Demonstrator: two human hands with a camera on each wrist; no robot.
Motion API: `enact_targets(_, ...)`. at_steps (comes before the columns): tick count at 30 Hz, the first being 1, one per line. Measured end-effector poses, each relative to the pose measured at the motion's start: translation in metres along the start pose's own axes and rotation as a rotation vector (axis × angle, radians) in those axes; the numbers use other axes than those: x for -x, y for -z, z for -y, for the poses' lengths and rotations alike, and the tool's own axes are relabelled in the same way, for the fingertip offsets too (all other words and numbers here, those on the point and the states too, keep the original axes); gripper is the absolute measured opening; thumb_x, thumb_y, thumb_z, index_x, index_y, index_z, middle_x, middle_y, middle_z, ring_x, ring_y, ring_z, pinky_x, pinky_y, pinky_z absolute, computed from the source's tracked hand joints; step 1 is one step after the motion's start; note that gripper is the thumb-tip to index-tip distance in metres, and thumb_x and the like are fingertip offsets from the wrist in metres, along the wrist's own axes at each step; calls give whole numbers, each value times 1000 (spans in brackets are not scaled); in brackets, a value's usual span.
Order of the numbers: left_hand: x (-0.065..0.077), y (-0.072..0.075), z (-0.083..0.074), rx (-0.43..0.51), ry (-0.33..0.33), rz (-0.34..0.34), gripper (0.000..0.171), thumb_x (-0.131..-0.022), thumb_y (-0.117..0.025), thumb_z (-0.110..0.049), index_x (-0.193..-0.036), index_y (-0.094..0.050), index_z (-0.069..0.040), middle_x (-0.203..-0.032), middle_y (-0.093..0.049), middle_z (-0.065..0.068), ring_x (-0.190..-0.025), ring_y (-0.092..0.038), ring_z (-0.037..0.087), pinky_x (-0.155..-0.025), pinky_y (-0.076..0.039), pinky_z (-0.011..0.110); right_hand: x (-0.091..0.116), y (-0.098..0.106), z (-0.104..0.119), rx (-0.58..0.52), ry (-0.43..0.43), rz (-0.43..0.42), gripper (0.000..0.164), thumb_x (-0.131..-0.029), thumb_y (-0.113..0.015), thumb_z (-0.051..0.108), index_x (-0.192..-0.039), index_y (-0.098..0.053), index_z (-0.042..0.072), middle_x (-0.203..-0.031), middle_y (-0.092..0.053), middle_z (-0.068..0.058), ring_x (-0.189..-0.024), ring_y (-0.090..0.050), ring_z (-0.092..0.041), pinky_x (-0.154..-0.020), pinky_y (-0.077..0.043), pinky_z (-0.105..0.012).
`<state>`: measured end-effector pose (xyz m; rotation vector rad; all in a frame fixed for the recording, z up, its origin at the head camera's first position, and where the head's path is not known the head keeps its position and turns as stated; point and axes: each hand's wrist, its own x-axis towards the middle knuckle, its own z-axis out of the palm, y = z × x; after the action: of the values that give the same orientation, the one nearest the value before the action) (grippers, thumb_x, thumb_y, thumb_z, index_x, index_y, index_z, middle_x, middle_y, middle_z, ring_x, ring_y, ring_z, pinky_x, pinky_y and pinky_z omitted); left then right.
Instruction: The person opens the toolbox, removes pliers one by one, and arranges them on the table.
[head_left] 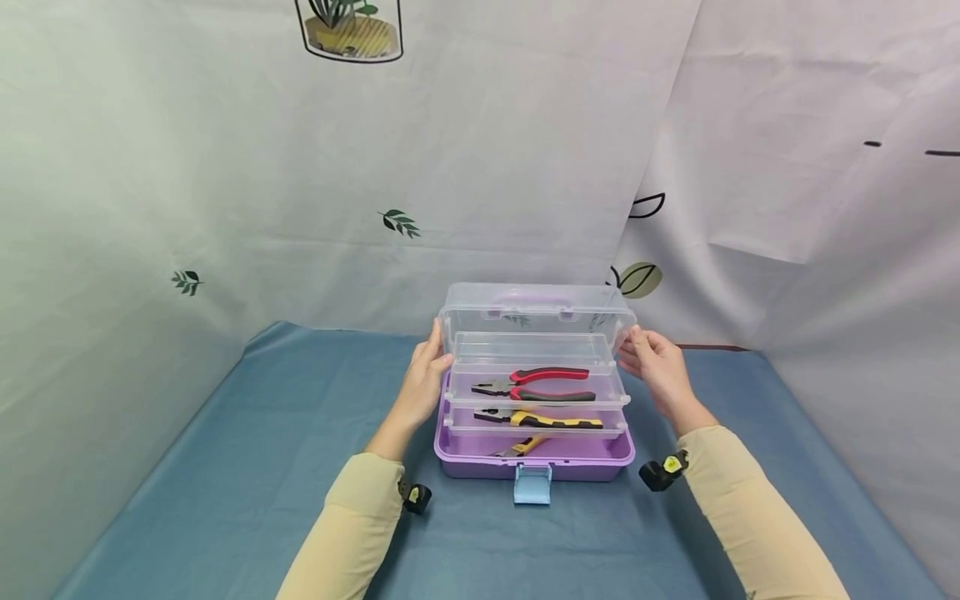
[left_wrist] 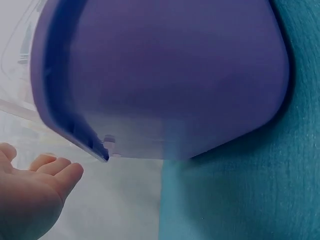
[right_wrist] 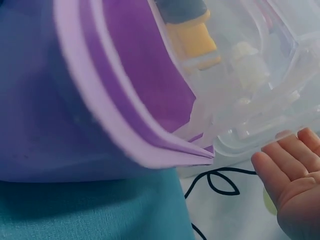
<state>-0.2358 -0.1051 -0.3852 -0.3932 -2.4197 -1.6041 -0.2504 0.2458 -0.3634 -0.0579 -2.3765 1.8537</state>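
A purple toolbox (head_left: 536, 471) stands with its clear lid (head_left: 536, 296) raised and its clear trays spread in steps. Red-and-black pliers (head_left: 555, 396) lie in an upper tray, yellow-and-black pliers (head_left: 558, 422) on the tier below. Another yellow-handled tool (head_left: 525, 447) sits in the purple base, partly hidden. At the lid's left side, my left hand (head_left: 422, 383) rests with extended fingers, its thumb toward the box. My right hand (head_left: 662, 375) holds the lid's right edge between thumb and fingers. The right wrist view shows its fingers (right_wrist: 295, 155) by the clear plastic.
A light blue latch (head_left: 532, 485) hangs down at the box's front. Blue cloth (head_left: 300, 467) covers the table under the box. Behind it hangs a pale, leaf-printed curtain (head_left: 510, 167). Wrist cameras (head_left: 660, 473) sit on both forearms near the box.
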Motion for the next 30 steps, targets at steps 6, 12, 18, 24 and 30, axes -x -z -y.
enact_targets(6, -3, 0, 0, -1, 15, 27, 66, -95, -37, -30, -153, -8, -14, -147, -28, 25, -137, -31, 38, -114, -24, 55, 2, 0, 2, -9, -29, 22, 69, -96, -36, 53, -134, -45, -5, -138, -47, -25, -120, -57, -22, -84, -53, -17)
enact_targets(12, -7, 1, -1, 3, 43, 50, 67, -95, -35, -31, -153, -6, -14, -149, -24, 25, -139, -27, 38, -115, -22, 56, 5, 1, -1, -22, -67, 76, 80, -93, -32, 60, -145, -32, -1, -148, -37, -21, -135, -39, -33, -90, -50, -22)
enact_targets(18, -9, 3, -2, 39, 55, 71, 69, -95, -35, -33, -153, -1, -18, -152, -23, 23, -141, -25, 36, -117, -20, 53, 6, 4, -3, -5, -61, 138, 83, -92, -27, 64, -148, -28, 3, -152, -31, -16, -139, -33, -30, -100, -44, -33)
enact_targets(24, -8, 3, -2, 188, 77, 70, 69, -94, -39, -25, -154, -7, -13, -155, -21, 22, -143, -22, 35, -117, -23, 50, 6, 7, -5, -46, -34, 219, 81, -93, -26, 63, -150, -24, 5, -155, -26, -14, -143, -26, -29, -109, -34, -49)
enact_targets(30, -7, 2, 1, 264, 101, 51, 60, -94, -40, -17, -149, -19, -4, -152, -24, 26, -143, -23, 37, -117, -25, 47, 5, 7, -5, -47, -26, 253, 79, -94, -26, 63, -150, -23, 7, -156, -24, -13, -144, -23, -29, -111, -31, -54)
